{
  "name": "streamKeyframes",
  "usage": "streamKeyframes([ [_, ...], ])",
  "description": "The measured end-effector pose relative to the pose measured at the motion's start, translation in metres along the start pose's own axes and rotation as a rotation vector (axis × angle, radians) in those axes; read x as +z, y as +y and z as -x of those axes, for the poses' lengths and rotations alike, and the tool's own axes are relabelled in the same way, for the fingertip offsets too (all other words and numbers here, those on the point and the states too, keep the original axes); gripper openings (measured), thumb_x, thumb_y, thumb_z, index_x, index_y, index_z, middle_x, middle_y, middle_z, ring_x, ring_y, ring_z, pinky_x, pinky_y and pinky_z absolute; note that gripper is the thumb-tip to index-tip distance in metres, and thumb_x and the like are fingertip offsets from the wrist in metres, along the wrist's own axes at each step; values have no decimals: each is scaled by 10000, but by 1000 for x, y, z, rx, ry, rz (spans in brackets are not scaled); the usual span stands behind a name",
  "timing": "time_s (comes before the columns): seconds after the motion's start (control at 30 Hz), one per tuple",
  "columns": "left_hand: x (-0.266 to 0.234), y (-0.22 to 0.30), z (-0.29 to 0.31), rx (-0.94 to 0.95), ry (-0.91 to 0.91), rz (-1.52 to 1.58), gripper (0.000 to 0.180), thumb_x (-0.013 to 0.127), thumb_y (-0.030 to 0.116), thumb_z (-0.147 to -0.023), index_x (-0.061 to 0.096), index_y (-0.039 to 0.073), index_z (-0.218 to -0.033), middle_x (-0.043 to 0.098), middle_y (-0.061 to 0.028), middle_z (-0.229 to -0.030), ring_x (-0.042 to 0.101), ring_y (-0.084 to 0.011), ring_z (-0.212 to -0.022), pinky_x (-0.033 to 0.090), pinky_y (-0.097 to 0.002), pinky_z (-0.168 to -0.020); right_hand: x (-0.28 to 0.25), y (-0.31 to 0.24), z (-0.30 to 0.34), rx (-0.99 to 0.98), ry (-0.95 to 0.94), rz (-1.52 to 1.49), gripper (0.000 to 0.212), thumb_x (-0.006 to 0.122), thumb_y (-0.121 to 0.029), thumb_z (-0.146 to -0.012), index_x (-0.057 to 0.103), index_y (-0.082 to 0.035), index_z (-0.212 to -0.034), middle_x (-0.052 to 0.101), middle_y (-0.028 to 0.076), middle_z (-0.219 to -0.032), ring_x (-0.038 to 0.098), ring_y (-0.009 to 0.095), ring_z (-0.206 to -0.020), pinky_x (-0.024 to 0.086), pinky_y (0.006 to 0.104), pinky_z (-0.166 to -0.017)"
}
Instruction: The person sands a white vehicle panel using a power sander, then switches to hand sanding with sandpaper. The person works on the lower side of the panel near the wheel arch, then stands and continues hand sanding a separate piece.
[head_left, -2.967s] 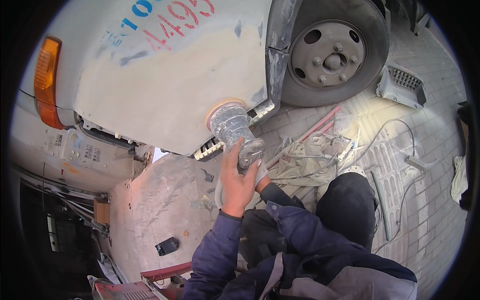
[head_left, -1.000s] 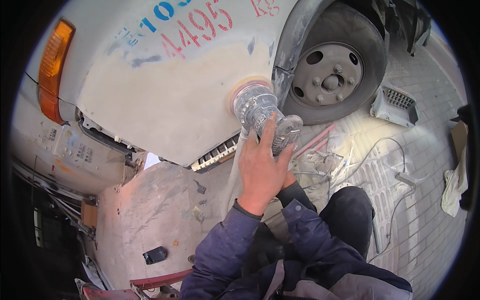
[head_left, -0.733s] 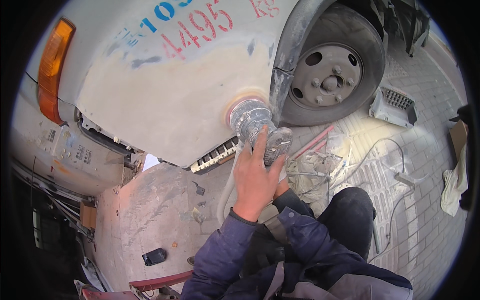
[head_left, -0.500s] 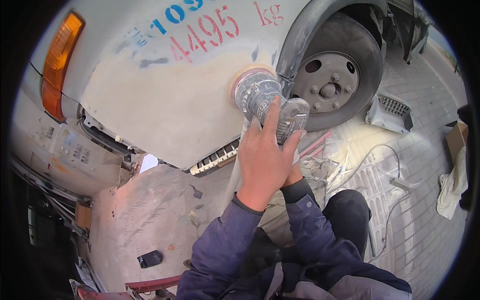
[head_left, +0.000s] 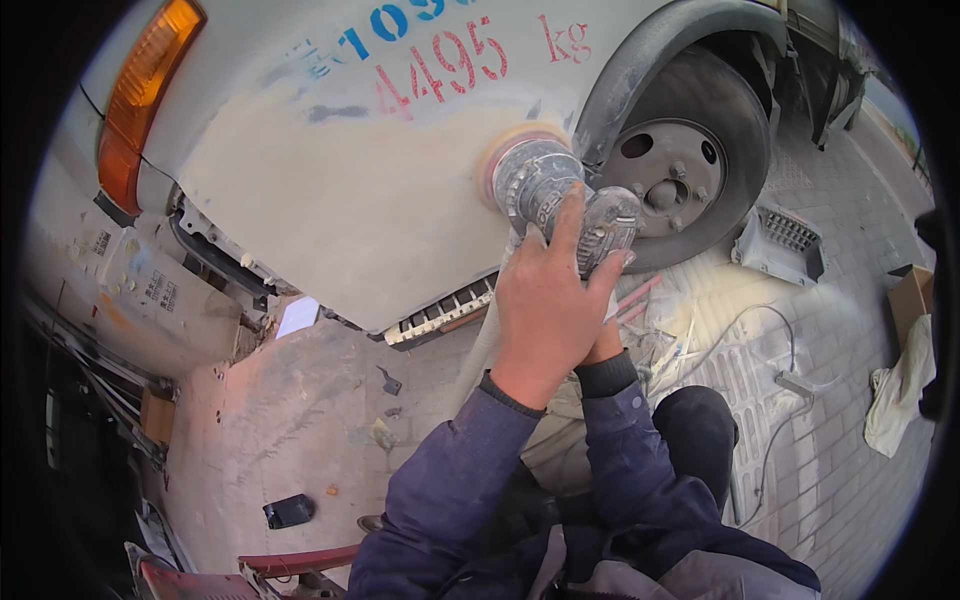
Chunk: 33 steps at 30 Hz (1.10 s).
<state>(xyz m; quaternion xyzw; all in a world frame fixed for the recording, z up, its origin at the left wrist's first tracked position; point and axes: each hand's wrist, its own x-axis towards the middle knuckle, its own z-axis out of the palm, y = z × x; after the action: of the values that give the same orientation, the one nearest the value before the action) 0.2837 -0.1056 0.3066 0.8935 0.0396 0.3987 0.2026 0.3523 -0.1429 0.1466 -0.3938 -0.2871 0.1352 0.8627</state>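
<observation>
A dusty grey and black orbital sander rests its round pad against the sanded, beige-coated patch of a pale vehicle panel, close to the wheel arch. My left hand is wrapped over the sander's body from above, its index finger stretched along the housing and its thumb against the rear end. Below and behind it is my right hand; only the wrist area shows, and its fingers are hidden by the left hand and the tool. A pale hose runs down from the sander beside my left wrist.
To the right of the panel stands a dusty wheel under a dark arch. A grey plastic tray, a cable and a cardboard box lie on the paving. An orange lamp borders the panel's left; a black object lies lower left.
The whole view has shifted slightly, so the panel and sander appear farther right. Against the panel, the sander stays in nearly the same place, with my left hand still on it.
</observation>
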Motion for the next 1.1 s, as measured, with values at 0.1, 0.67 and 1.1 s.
streamKeyframes([
  [0.1,-1,0,4,-73,-82,-5,797,856,286,-894,527,72,-1587,723,-281,-1218,737,-438,-1083,587,-490,-898,-6,1,1,26,25,-32,507,471,-303,-1108,464,-75,-1561,571,108,-1525,563,288,-1392,460,449,-1191],
  [0.67,-102,-137,172,-454,271,586,879,733,106,-978,248,35,-1708,456,-165,-1629,515,-265,-1444,436,-423,-1199,159,63,50,301,-300,-15,374,663,-100,-980,676,-41,-1349,734,103,-1309,701,276,-1231,551,405,-1087],
  [1.1,-65,-130,162,-369,261,635,892,742,237,-1032,203,30,-1712,460,-149,-1609,529,-257,-1414,437,-420,-1192,127,45,37,8,-212,464,449,732,-212,-887,679,-74,-1312,742,170,-1241,730,344,-1116,586,418,-977],
])
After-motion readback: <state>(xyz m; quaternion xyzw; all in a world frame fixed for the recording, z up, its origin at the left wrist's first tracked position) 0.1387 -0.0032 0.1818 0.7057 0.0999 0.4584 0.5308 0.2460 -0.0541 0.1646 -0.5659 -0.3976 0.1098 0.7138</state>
